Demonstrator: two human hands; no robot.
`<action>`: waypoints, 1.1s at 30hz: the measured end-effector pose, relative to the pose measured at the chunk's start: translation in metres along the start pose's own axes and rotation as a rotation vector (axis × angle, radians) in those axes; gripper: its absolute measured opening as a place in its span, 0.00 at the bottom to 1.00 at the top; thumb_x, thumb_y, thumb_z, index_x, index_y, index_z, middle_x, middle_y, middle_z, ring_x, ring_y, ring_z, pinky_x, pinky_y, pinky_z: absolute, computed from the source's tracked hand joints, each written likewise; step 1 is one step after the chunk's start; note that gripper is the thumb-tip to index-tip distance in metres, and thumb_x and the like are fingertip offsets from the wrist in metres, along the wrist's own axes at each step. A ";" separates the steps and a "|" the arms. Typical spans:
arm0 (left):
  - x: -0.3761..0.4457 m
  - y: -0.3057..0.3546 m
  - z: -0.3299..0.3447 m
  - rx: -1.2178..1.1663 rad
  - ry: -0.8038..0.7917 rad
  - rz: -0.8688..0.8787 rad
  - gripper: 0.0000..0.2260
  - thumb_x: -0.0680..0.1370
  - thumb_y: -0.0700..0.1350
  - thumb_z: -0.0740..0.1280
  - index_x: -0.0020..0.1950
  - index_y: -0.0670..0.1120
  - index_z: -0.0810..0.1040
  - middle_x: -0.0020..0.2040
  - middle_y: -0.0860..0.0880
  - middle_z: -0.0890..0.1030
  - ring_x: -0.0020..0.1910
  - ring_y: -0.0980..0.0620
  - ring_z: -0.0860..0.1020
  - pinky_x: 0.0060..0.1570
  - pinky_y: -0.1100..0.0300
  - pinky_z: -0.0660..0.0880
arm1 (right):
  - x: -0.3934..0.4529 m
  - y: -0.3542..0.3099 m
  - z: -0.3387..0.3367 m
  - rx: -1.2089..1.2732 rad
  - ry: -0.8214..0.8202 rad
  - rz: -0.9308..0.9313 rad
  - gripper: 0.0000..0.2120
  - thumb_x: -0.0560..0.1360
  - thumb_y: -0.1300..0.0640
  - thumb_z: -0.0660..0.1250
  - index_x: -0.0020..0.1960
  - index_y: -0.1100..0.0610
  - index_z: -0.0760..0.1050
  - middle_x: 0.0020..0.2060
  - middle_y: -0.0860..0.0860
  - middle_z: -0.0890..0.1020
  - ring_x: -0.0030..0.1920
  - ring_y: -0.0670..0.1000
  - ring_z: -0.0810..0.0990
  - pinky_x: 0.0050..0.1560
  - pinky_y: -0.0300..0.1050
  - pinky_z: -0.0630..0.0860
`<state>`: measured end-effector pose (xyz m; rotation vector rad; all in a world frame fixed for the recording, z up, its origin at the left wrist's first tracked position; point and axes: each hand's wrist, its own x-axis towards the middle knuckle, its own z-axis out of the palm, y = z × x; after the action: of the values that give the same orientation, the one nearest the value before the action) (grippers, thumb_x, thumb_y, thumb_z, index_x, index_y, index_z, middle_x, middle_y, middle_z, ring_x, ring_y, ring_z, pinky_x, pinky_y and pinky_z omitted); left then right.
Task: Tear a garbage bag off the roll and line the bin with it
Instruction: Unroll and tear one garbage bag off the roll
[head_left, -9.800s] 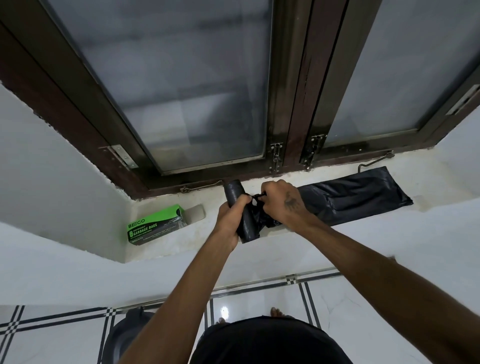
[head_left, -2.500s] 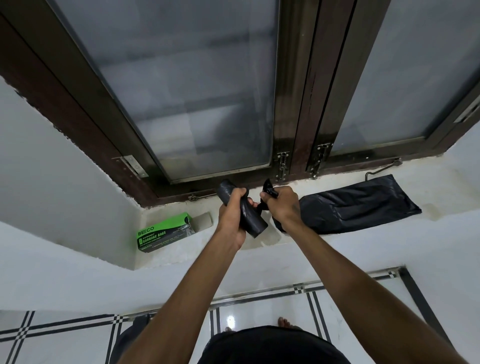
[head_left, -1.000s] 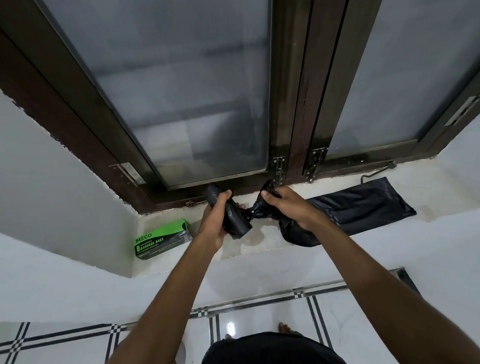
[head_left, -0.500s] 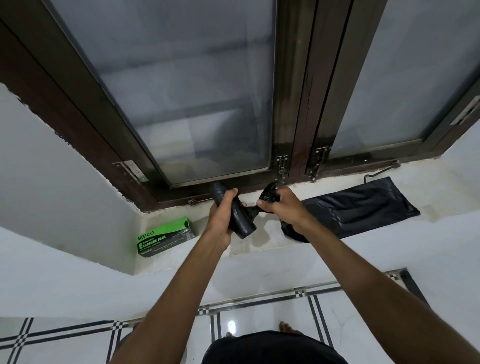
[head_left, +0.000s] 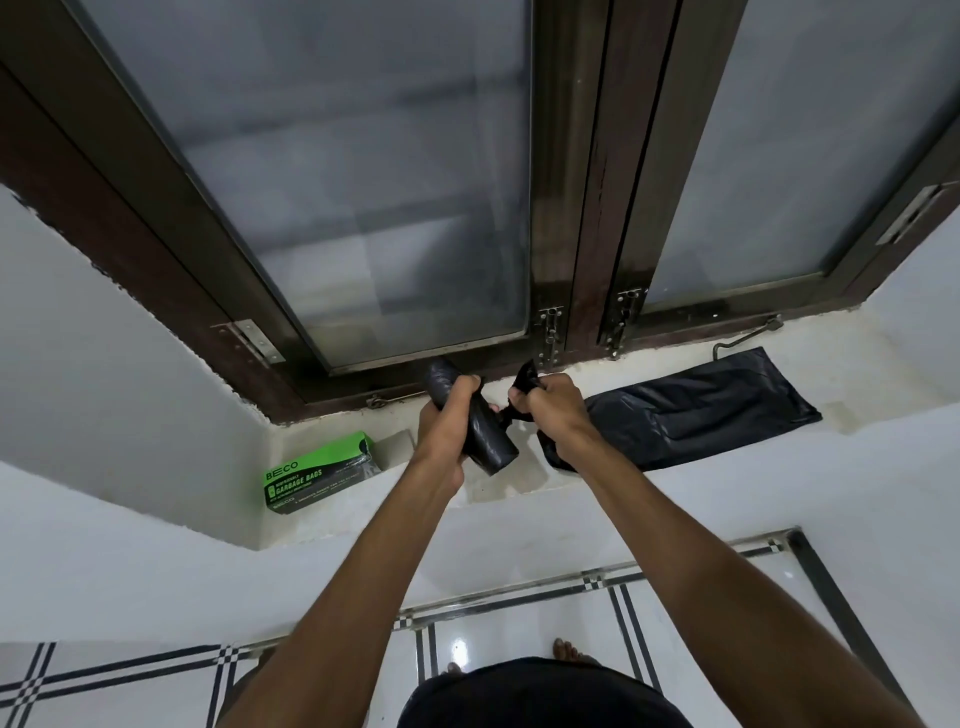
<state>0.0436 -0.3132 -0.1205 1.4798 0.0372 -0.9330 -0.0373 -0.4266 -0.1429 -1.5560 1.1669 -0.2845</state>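
Note:
My left hand is closed around a black roll of garbage bags, held tilted above the white window sill. My right hand pinches the near end of an unrolled black bag. The rest of that bag lies flat on the sill, stretching to the right. A thin twisted strip of black plastic still joins the roll to the bag between my hands. The bin is hidden behind my left arm at the bottom left.
A green garbage-bag box lies on the sill's left end. Behind the sill stands a dark wooden window frame with frosted panes and metal latches. Below are white floor tiles with black lines, and my toes.
My hands have stayed above the sill, working roll and bag end against each other. Over the last second they came closer together, and the stretched plastic between them is now a thin strip.

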 end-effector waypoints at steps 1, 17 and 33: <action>-0.001 0.000 0.001 0.002 0.004 0.006 0.11 0.74 0.50 0.71 0.51 0.45 0.76 0.39 0.44 0.82 0.41 0.47 0.81 0.49 0.52 0.80 | 0.000 0.000 -0.001 0.009 0.013 -0.004 0.05 0.73 0.55 0.71 0.41 0.57 0.80 0.44 0.56 0.84 0.48 0.58 0.82 0.46 0.49 0.75; 0.001 0.023 -0.037 -0.208 0.099 -0.049 0.26 0.63 0.51 0.77 0.57 0.43 0.75 0.38 0.40 0.80 0.38 0.42 0.80 0.54 0.35 0.78 | 0.025 0.013 -0.074 -0.163 0.038 -0.052 0.11 0.75 0.50 0.72 0.51 0.58 0.83 0.46 0.56 0.85 0.49 0.57 0.83 0.43 0.47 0.76; 0.002 -0.002 -0.050 -0.130 0.127 -0.135 0.22 0.72 0.48 0.75 0.62 0.41 0.76 0.51 0.40 0.83 0.50 0.40 0.82 0.51 0.45 0.81 | 0.019 -0.003 -0.027 -0.404 -0.321 -0.346 0.31 0.74 0.35 0.69 0.73 0.46 0.71 0.43 0.45 0.82 0.49 0.46 0.81 0.57 0.46 0.77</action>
<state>0.0689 -0.2713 -0.1311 1.4265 0.2882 -0.9257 -0.0458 -0.4580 -0.1381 -2.0742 0.7271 -0.0166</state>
